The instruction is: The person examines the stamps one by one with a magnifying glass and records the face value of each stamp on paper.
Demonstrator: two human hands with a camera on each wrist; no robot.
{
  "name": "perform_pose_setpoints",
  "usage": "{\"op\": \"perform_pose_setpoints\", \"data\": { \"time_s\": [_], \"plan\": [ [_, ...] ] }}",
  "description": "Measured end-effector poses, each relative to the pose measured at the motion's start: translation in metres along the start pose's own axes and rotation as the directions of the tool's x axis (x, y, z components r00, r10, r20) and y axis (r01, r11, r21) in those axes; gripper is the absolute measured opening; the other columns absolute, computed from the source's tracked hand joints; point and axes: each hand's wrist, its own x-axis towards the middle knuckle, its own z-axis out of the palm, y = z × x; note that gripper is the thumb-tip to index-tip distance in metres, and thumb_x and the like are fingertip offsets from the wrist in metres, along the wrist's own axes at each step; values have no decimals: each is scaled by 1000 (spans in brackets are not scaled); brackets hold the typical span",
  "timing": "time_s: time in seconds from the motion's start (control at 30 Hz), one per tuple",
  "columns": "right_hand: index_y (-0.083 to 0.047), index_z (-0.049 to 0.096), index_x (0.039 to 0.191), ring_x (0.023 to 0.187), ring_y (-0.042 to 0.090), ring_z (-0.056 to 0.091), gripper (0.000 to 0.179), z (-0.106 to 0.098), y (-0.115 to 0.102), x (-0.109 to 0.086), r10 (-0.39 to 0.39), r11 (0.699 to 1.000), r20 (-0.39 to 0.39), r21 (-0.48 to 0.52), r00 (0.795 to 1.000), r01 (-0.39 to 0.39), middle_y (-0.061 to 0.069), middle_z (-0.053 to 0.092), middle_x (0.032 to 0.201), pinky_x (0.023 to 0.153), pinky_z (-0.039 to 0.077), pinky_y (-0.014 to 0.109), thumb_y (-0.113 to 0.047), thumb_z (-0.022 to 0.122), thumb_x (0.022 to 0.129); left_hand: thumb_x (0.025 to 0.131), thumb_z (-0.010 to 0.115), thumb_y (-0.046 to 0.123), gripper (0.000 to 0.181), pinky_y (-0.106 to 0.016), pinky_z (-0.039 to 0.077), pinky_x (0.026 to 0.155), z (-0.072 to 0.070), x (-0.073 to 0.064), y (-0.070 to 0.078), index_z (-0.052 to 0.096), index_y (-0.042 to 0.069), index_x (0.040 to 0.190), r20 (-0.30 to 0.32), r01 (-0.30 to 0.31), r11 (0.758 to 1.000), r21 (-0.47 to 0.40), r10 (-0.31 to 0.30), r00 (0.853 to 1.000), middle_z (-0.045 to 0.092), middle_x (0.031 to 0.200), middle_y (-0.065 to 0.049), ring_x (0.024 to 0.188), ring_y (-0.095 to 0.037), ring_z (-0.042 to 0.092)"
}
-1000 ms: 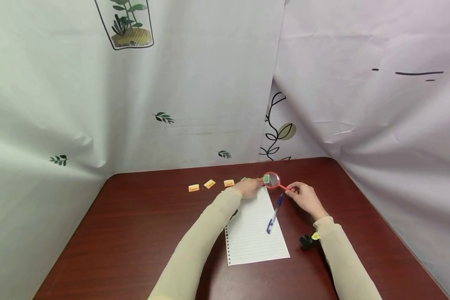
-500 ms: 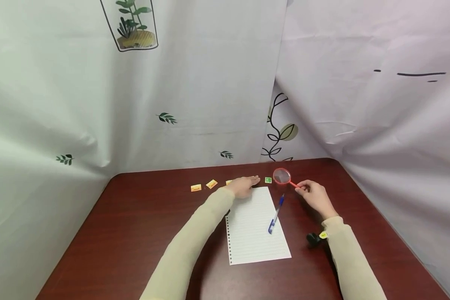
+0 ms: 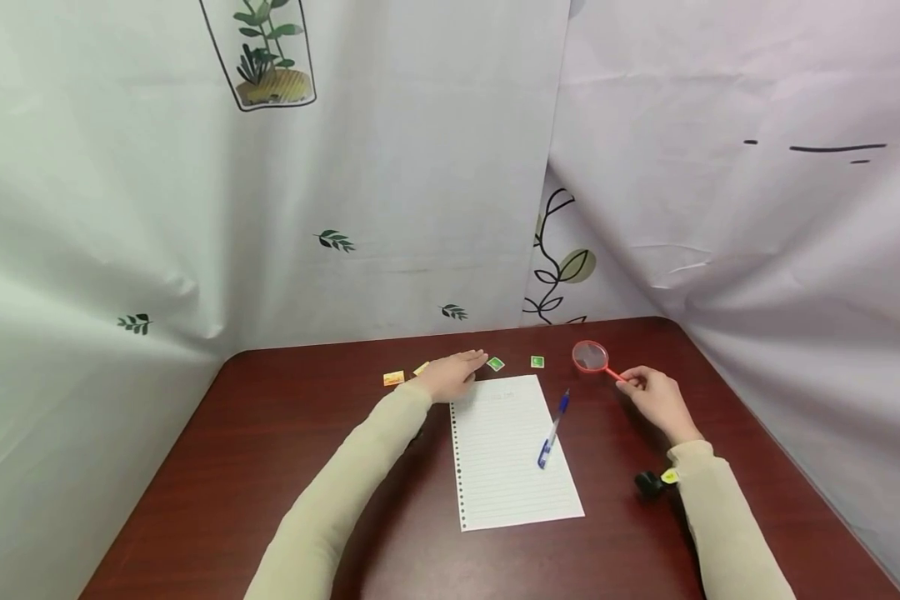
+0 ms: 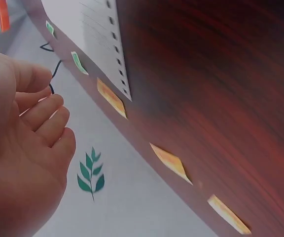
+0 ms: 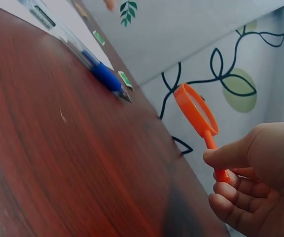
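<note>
My right hand (image 3: pixel 656 402) pinches the handle of a red-orange magnifying glass (image 5: pixel 209 140) between thumb and fingers, its lens raised beyond the fingertips at the table's far right. My left hand (image 3: pixel 447 377) reaches over the back edge of the lined sheet with fingers extended and nothing in them; in the left wrist view they are loosely bent. Under and beside it runs a row of small stamp-like papers. Two are green (image 3: pixel 496 364), just right of the left fingertips. Three orange ones (image 4: pixel 111 98) show in the left wrist view; the left hand partly hides them in the head view.
A white lined sheet (image 3: pixel 513 467) with punched holes along its left side lies mid-table. A blue-and-clear pen (image 3: pixel 553 432) lies across the sheet's right edge. A white printed cloth (image 3: pixel 420 167) hangs behind the brown table (image 3: pixel 285 467).
My left hand has moved left along the row of papers, uncovering the green ones. My right hand has drawn the magnifying glass rightward, away from the green paper.
</note>
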Motion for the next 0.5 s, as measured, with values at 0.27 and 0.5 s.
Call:
{"op": "perform_pose_setpoints", "data": {
  "time_s": [0.27,0.5],
  "plan": [
    [7,68,102,70,19,52,20,-8,11,-4,7,1000,-3,-22,1000,-7,10,65,83,60,40,27,-12,69,95,105,53,16,52,-43,32,117,1,-31,-15,42,10,155,-60,11,999,-51,-14,998,36,160,-8,149,-23,32],
    [7,68,100,69,18,52,21,-13,20,-9,16,999,6,-43,1000,-16,9,64,81,59,39,27,-13,69,95,104,55,20,50,-43,32,117,8,-56,-25,46,3,151,-101,-29,998,-58,23,995,40,158,-13,147,-27,35]
  ]
}}
